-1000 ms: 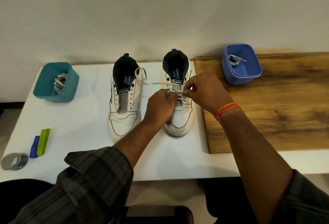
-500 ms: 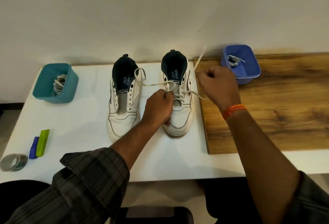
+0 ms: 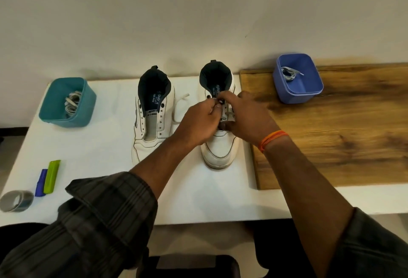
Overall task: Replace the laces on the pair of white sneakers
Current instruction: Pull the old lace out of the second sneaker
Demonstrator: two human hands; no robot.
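Threading the upper eyelets of the right sneaker (image 3: 220, 145), which stands mid-surface beside the wooden board (image 3: 342, 127). Left hand (image 3: 198, 121) and right hand (image 3: 245, 116) meet over its tongue, fingers curled, pinching the lace (image 3: 229, 114); its loose end (image 3: 181, 105) trails toward the unlaced left sneaker (image 3: 152, 123). The next move probably calls for feeding the tip through an eyelet.
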